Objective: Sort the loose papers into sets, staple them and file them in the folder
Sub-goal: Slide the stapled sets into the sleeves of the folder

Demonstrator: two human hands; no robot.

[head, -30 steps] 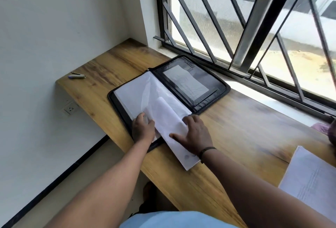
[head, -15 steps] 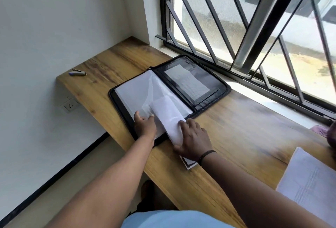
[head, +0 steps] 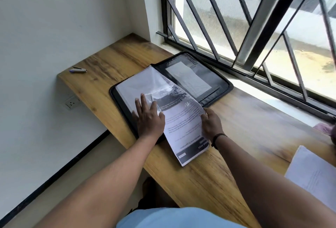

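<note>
A black zip folder (head: 214, 75) lies open on the wooden desk (head: 245, 127), its clear plastic sleeves on the left half. A printed paper set (head: 183, 129) with dark header bands lies partly inside a lifted clear sleeve (head: 163, 85), and its near end sticks out over the folder's front edge. My left hand (head: 148, 116) rests flat, fingers straight, on the sleeve pages beside the paper. My right hand (head: 211, 124) holds the paper's right edge, thumb on the printed side.
A small stapler (head: 78, 70) lies near the desk's far left edge. More loose papers (head: 316, 175) sit at the right, near the desk's front. A barred window (head: 254, 27) runs along the back. A wall socket (head: 71, 102) is below the desk.
The paper, earlier curled with its blank side up, now lies printed side up, further into the sleeve. My left hand has flattened on the pages; my right moved to the paper's right edge.
</note>
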